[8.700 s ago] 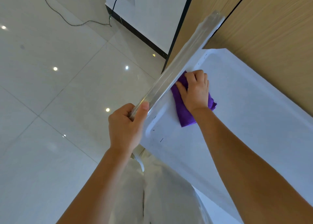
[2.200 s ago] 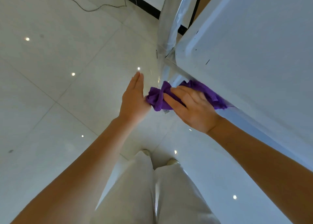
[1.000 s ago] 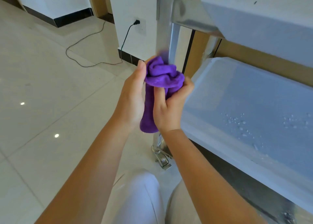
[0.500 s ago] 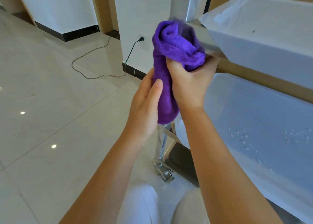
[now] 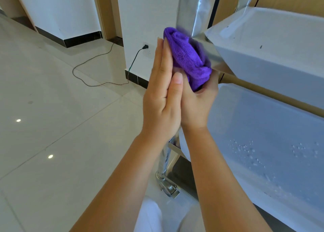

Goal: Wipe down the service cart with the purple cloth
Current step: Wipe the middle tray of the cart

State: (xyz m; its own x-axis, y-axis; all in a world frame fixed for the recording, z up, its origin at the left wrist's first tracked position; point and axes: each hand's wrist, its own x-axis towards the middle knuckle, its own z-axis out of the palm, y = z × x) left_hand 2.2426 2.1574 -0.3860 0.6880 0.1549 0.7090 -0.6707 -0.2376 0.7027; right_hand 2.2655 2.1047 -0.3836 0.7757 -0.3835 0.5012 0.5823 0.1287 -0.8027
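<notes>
The purple cloth [image 5: 189,56] is bunched round the cart's steel corner post [image 5: 199,10], just below the upper white tray [image 5: 273,44]. My right hand [image 5: 198,100] grips the cloth from below, fingers wrapped round it and the post. My left hand [image 5: 163,95] lies flat against the cloth's left side with straight fingers, its thumb over my right hand. The lower white tray [image 5: 273,135] carries water droplets. The post's foot and caster [image 5: 166,184] show beneath my wrists.
A black power cord [image 5: 98,74] runs from a wall socket [image 5: 146,47] across the glossy tiled floor [image 5: 61,126] at left. White walls with dark skirting and wood panels stand behind the cart. My white trousers [image 5: 154,217] are at the bottom.
Over the last second both hands slid the cloth up the post from the lower tray's level to just under the upper tray. My left hand has flattened against the cloth.
</notes>
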